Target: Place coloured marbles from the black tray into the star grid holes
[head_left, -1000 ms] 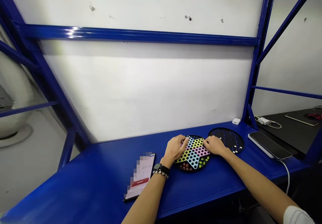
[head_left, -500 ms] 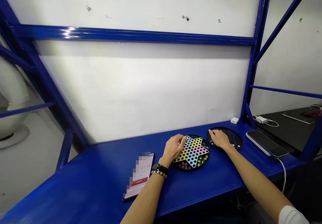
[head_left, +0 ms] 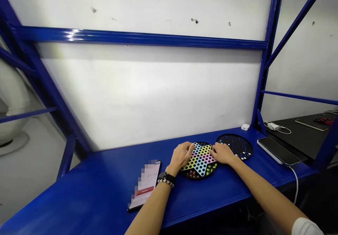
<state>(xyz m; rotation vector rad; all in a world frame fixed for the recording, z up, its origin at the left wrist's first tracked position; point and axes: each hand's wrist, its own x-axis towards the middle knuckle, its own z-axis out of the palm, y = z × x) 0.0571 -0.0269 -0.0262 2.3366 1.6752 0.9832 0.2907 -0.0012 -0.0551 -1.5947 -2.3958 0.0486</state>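
Blue-painted worktop (head_left: 100,185) spans the lower part of the frame. Star-shaped game board (head_left: 201,160), in light blue, yellow and pink sections with dark holes, lies right of lower centre. Its round black base (head_left: 198,178) shows reddish pieces (head_left: 193,174) at the bottom and green pieces (head_left: 212,168) at lower right. Left hand (head_left: 181,156): at the board's left edge, fingers bent, thumb toward the star; cannot tell whether they grip. Right hand (head_left: 224,153): at the board's right side, fingertips by the yellow and pink points; cannot tell whether anything is pinched. Second round black board (head_left: 239,144), white pieces (head_left: 249,153) near its rim, lies just right of the first. Lit phone (head_left: 145,189) lies left of the left wrist; dark-screened phone (head_left: 280,150), lower right.
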